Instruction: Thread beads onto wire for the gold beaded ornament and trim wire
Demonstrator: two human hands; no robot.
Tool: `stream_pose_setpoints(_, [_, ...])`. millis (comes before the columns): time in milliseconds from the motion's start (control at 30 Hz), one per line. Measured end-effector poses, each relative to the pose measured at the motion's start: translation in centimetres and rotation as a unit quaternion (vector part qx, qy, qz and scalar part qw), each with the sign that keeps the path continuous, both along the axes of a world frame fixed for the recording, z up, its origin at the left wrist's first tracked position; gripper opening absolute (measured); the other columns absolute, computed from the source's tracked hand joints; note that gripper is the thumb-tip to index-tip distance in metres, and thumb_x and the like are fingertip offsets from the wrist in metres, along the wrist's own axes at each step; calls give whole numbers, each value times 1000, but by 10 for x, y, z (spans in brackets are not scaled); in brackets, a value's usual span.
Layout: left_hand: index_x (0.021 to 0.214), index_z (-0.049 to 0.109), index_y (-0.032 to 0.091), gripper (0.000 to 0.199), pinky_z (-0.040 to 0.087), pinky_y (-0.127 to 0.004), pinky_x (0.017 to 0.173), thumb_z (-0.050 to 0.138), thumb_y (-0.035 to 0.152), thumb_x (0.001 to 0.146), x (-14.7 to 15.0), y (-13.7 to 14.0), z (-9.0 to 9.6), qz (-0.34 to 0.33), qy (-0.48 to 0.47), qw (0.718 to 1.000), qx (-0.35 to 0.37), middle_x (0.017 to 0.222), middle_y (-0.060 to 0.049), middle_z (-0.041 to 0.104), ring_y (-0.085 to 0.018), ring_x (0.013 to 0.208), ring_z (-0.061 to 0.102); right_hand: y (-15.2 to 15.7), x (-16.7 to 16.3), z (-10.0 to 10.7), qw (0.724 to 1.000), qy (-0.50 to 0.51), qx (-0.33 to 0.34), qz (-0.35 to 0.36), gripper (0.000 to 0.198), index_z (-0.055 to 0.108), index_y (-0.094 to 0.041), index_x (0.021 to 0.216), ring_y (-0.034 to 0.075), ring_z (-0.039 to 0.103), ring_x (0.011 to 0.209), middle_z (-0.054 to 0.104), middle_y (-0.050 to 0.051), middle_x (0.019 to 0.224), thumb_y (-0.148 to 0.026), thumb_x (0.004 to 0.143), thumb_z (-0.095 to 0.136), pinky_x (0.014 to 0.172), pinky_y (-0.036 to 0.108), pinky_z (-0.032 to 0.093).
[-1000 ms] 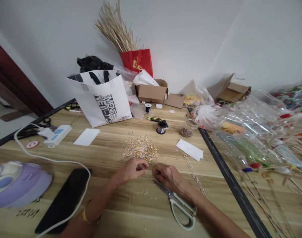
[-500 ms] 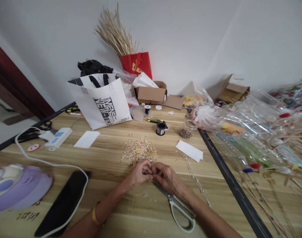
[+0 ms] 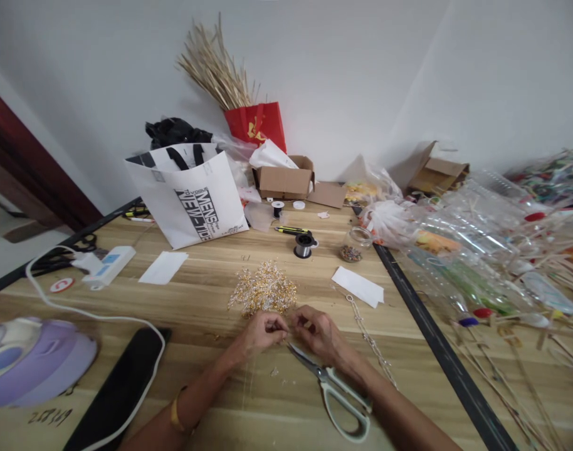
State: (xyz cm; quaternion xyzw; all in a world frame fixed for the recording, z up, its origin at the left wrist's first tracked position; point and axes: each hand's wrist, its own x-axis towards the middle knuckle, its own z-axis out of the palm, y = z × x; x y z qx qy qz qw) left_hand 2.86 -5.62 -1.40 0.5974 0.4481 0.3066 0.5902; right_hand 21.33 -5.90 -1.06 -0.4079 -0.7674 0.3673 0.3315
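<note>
My left hand point(image 3: 264, 329) is in a pinch just in front of the pile of gold and clear beads point(image 3: 266, 285). What sits between its fingertips is too small to make out. Faint thin strands hang below that hand. A short gap to the right, my right hand point(image 3: 316, 331) has its thumb and fingers curled together; anything in them is hidden. Scissors with pale handles point(image 3: 346, 410) lie beside and partly under my right wrist, blades pointing toward my left fingertips. A few small clear beads point(image 3: 274, 372) rest on the table between my forearms.
A beaded chain point(image 3: 368, 338) lies right of my right arm, near a white paper slip point(image 3: 358, 286). Behind stand a wire spool point(image 3: 304, 245) and a glass jar of beads point(image 3: 355, 245). A phone-like black slab point(image 3: 121, 382) and white cable lie left. Plastic bottles point(image 3: 460, 225) crowd the right.
My hands were together with fingertips touching; now they have come apart, leaving a small gap. More of the scissor blades shows between them. The view has shifted slightly.
</note>
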Motion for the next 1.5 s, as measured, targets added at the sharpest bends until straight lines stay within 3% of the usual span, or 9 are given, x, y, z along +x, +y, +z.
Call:
stream_pose_setpoints(167, [67,58,11,15,44,-22,57,69,22,62,0,0,5,-2,-31,999,-19,61,0,60,-11,57,57,-1,-4,0,998,-5,-63,30,36,60,-16,104,12,56,64,65,2,79,-6,71,51,57,20,42])
stream_pose_setpoints(400, [66,55,12,20,45,-23,57,70,24,61,-1,1,6,-1,-43,999,-32,60,-1,59,-11,56,56,-1,-8,2,992,40,-99,68,25,64,-14,90,13,57,71,65,1,79,-6,73,48,64,21,43])
stream_pose_setpoints(800, [77,60,11,21,44,-23,59,69,24,63,0,1,0,2,-34,999,-15,65,-1,60,-12,60,55,0,-3,4,999,6,-46,-20,6,60,-15,73,11,50,59,57,-2,65,-13,74,54,54,19,37])
stream_pose_setpoints(1100, [65,60,11,20,37,-19,52,57,29,74,-3,1,-8,-34,25,998,44,56,1,52,-10,55,48,-4,-6,10,1000,8,11,0,7,60,-15,76,11,54,64,60,1,71,-13,78,54,58,20,40])
stream_pose_setpoints(1500, [69,62,11,24,38,-21,50,63,34,67,0,1,1,-18,-3,1000,-10,56,1,53,-10,51,47,-1,-5,7,997,41,-54,-26,9,60,-15,79,14,56,68,61,2,74,-18,78,52,59,21,42])
